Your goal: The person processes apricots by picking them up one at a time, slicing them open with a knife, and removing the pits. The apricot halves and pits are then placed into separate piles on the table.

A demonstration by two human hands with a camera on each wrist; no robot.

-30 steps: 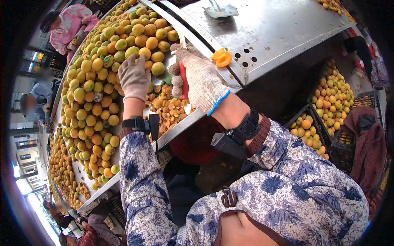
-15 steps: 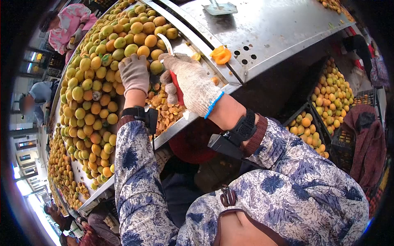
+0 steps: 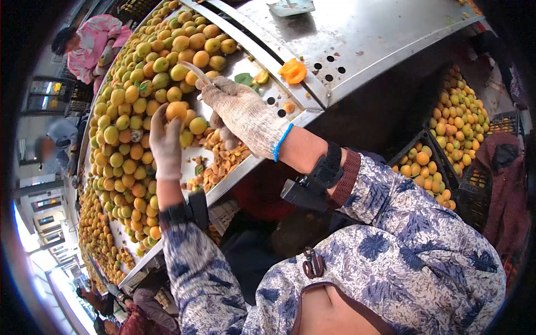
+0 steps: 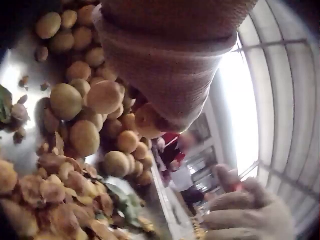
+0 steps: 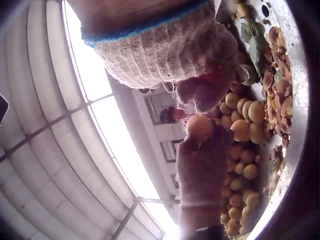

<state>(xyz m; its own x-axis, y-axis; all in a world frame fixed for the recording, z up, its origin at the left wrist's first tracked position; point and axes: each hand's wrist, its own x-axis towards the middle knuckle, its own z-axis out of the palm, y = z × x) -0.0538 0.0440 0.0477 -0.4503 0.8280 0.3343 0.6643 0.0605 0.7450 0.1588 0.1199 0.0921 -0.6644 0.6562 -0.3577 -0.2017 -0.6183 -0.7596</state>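
Note:
In the head view my gloved left hand (image 3: pixel 166 142) holds an apricot (image 3: pixel 176 110) up at its fingertips, above the pile of apricots (image 3: pixel 120 145). The same held apricot (image 5: pixel 200 127) shows in the right wrist view, gripped by the left hand (image 5: pixel 202 165). Close to its right, my right hand (image 3: pixel 240 111), in a knitted glove with a blue cuff, grips a knife. The knife's curved blade (image 3: pixel 195 71) points up and left over the pile, and its red handle (image 5: pixel 215 80) is partly covered by the fingers. Below the hands lies a heap of brownish-orange scraps (image 3: pixel 229 153).
A metal table edge (image 3: pixel 257 161) runs in front of me. A split orange fruit (image 3: pixel 293 71) sits on the raised strip, near drain holes (image 3: pixel 329 68). Crates of apricots (image 3: pixel 421 164) stand at right. A person in pink (image 3: pixel 95 44) works at the far left.
The left hand has left the pile with an apricot in its fingers and turned upward. The right hand has moved left with the knife, its blade now near the apricot.

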